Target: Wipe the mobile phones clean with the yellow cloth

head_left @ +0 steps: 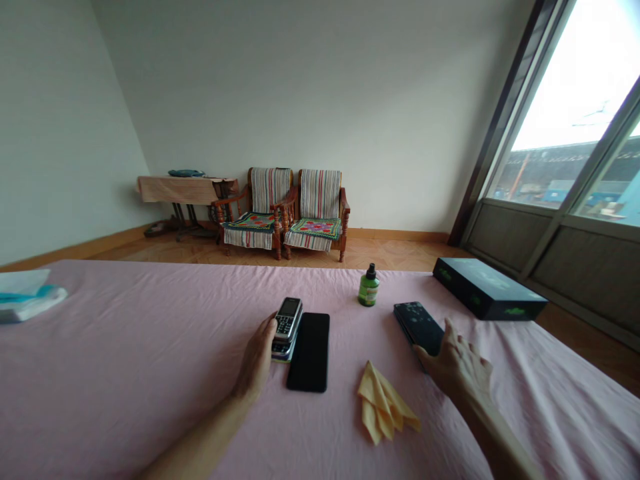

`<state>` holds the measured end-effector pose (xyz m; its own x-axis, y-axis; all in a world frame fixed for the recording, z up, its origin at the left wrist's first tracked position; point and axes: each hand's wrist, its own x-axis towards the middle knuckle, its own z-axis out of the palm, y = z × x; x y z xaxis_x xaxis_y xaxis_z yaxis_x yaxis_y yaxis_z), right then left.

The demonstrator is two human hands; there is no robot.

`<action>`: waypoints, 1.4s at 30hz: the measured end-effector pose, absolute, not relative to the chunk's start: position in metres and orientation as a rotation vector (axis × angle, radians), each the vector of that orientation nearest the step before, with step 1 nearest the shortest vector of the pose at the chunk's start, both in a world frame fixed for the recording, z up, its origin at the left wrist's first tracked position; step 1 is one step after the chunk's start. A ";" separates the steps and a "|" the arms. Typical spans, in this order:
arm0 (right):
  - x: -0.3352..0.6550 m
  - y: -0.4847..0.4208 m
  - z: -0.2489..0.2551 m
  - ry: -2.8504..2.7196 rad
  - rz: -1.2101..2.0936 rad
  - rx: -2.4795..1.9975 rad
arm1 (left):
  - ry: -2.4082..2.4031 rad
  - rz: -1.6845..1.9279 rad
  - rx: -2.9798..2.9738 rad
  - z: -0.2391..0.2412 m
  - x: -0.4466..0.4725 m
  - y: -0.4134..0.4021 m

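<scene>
My left hand [259,353] is closed around the left side of a silver keypad phone [289,319], its thumb by the keys. Beneath that phone, another keypad phone [283,349] partly shows, with a thin yellowish-green edge under it. A black smartphone [309,353] lies just to the right, screen up and dark. My right hand [456,357] grips the near end of a dark flat case with a pale flower pattern [417,323], thumb on the left and fingers on the right. Between the hands, nearer me, rests a crumpled yellow cloth [384,403].
A green bottle with a black cap [369,287] stands upright beyond the cloth. At the right lies a black box [487,287]; at the far left, a white and blue packet [30,297]. Pink cloth [150,347] covers the surface. Two wooden chairs [320,200] stand beyond.
</scene>
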<state>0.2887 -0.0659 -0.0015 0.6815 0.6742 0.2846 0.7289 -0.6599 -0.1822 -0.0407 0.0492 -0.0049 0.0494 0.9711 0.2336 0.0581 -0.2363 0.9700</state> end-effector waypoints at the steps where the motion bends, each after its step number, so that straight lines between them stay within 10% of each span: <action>1: 0.289 -0.066 -0.001 -1.120 -0.276 -2.614 | 1.101 1.317 1.449 -0.005 -0.041 0.049; 42: 0.126 -0.028 -0.006 -1.508 0.266 -2.014 | 1.065 1.241 1.537 -0.001 -0.035 0.045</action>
